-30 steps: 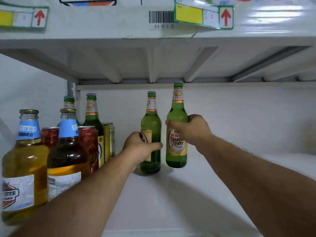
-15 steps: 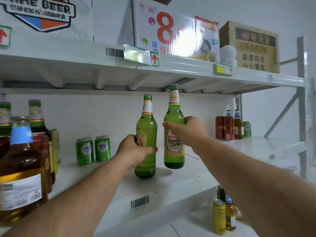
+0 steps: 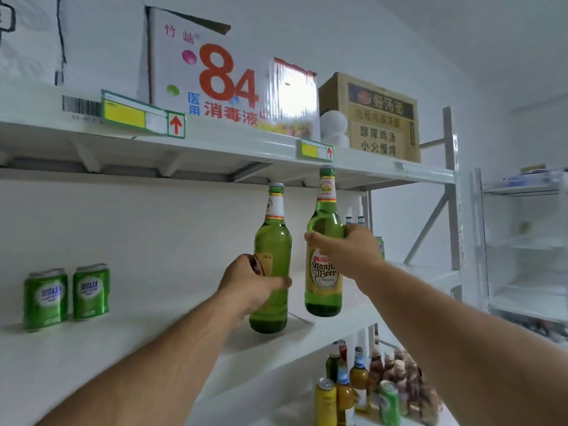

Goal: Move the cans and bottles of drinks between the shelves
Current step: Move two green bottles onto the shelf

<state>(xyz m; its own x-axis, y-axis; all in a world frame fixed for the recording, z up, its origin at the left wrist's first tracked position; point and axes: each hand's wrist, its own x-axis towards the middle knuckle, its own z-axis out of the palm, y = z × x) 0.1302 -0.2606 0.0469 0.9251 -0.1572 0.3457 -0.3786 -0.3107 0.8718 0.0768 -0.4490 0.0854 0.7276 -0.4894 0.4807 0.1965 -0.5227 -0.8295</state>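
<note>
Two tall green beer bottles are held up in front of the middle shelf [image 3: 172, 339]. My left hand [image 3: 250, 282] grips the left green bottle [image 3: 274, 241] round its label, with the base just above the shelf edge. My right hand [image 3: 347, 249] grips the right green bottle [image 3: 324, 281] at its shoulder, above the yellow Yanjing Beer label; this bottle hangs a little higher, clear of the shelf. Both bottles are upright and close together without touching.
Two green cans [image 3: 66, 295] stand at the left of the middle shelf. Cartons [image 3: 233, 78] sit on the top shelf [image 3: 215, 139]. Several bottles and cans [image 3: 372, 385] crowd the lower shelf at the right. Another white rack [image 3: 522, 241] stands further right.
The view has swung right along the shelf with both held bottles; the big amber bottles and red cans at the left have dropped out of sight. Both grips are unchanged.
</note>
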